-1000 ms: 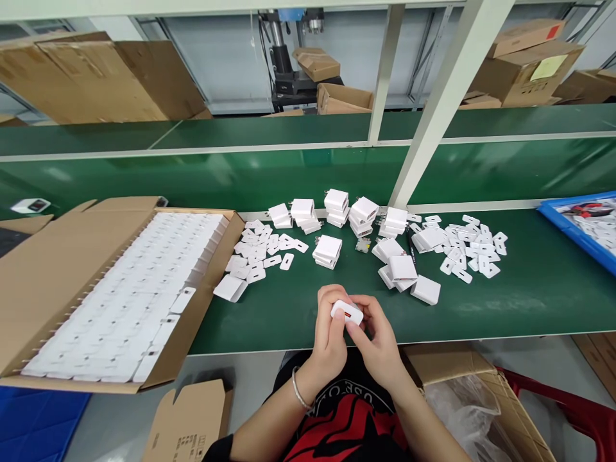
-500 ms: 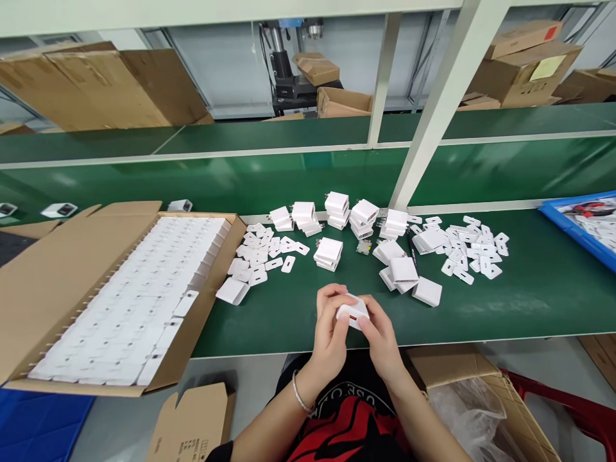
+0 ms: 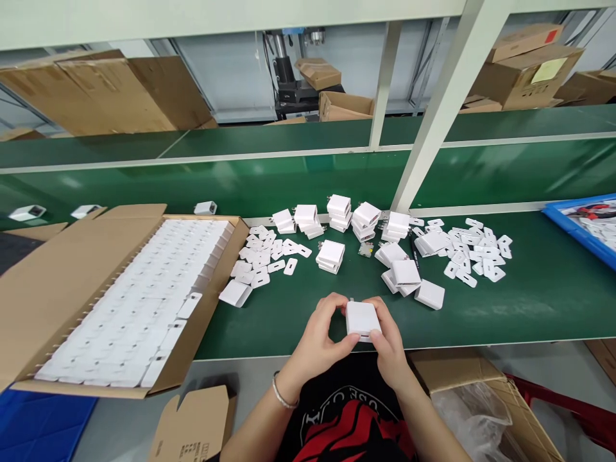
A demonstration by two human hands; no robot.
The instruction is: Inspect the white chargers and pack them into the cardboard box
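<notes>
Between my two hands is a white charger [image 3: 362, 319], its broad face up and its port end toward me. My left hand [image 3: 327, 330] is closed on its left side, thumb at the near corner. My right hand [image 3: 387, 330] grips the right side, with the thumb on the near edge. Beyond my hands stands a short stack of white chargers [image 3: 330, 255]. More white charger housings [image 3: 405, 274] lie in a loose heap to the right, with one housing [image 3: 430, 294] at its near end. Another housing [image 3: 235, 293] lies off to the left.
An open carton [image 3: 212, 301] packed with rows of white pieces fills the left side. Flat white end plates [image 3: 260, 256] lie beside it, and more plates [image 3: 476, 250] at right. A blue tray [image 3: 572, 231] sits far right. A slanted post [image 3: 447, 102] rises behind the chargers.
The charger has turned so that its broad face shows, and it sits slightly lower and to the right. My left hand's fingers have shifted from over its top to its left side.
</notes>
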